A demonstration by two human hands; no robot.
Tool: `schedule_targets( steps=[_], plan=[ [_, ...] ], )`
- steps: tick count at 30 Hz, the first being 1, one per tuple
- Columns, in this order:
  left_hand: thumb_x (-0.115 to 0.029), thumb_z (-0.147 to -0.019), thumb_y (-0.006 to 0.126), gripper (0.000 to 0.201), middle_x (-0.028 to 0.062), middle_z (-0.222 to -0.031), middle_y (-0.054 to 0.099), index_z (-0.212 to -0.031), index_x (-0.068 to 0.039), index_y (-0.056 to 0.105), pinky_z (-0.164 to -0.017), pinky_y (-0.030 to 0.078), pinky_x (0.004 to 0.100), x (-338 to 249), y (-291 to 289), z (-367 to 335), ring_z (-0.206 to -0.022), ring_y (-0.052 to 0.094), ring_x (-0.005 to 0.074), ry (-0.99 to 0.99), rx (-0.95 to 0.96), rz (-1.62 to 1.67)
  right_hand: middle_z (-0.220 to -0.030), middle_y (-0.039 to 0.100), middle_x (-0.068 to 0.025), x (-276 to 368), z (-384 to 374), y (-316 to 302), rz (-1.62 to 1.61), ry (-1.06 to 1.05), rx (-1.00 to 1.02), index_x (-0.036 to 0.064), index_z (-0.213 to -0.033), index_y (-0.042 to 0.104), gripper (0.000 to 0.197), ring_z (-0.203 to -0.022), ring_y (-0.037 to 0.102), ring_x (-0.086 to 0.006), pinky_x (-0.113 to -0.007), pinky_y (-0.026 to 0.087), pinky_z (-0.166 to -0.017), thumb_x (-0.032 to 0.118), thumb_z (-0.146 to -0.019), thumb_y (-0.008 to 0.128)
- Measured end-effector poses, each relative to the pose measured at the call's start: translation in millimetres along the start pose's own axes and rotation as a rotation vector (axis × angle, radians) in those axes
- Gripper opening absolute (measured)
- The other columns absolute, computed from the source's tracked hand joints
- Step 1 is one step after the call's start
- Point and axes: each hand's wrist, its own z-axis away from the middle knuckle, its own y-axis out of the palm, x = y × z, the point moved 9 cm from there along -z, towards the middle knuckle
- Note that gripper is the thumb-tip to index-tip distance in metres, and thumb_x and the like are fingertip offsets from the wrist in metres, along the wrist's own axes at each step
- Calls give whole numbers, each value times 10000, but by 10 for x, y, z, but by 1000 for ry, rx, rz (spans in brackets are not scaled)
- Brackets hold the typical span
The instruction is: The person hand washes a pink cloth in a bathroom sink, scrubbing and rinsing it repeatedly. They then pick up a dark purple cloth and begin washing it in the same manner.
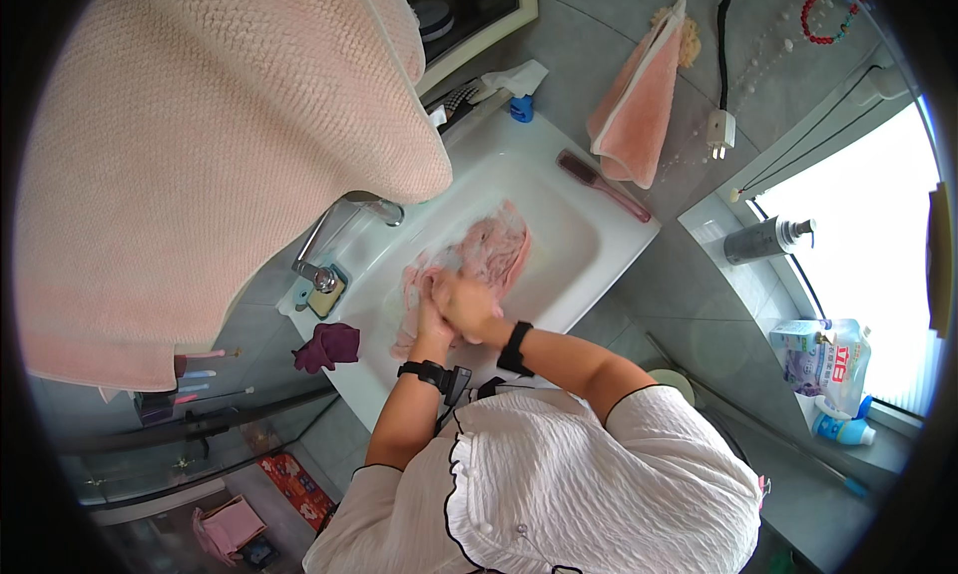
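Observation:
A wet pink cloth (pixel 496 253) lies bunched in the white sink (pixel 555 255), with whitish suds about it. Over its near part my two hands are pressed together. My left hand (pixel 433 321) is closed on the pink cloth, its fingers partly covered by the other hand. Fingers curled and somewhat blurred, my right hand (pixel 471 305) grips the same cloth from the right. Folds of it spread out to the left of my hands and beyond them. A chrome faucet (pixel 317 243) stands at the sink's left side.
Beside the faucet sits a soap bar (pixel 325 296) in a dish; a purple cloth (pixel 327 347) hangs on the left rim. A pink-handled brush (pixel 603 186) lies on the far right rim. A large pink towel (pixel 230 145) hangs at upper left. Bottles (pixel 820 359) line the windowsill.

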Motion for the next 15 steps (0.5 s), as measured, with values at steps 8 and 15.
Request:
schedule_targets(
  steps=[8,15],
  plan=[
    [-416,-952,383,385,36,-1136,557,-1228,-179,506,-876,433,411,-73,-762,-509,-1041,514,217,-54,452,67,-943,589,-261,173,79,305,-53,93,-4,38,-1071,504,364,-852,606,-398,-471,494,-703,276,-804,572],
    [-554,-891,432,495,89,-994,586,-1139,-138,535,-689,493,371,-24,-39,225,-817,577,263,-160,-213,-216,-881,627,-204,-215,-118,318,-33,252,69,41,-1005,532,320,-844,617,-381,-468,482,-720,310,-832,546]
  ],
)
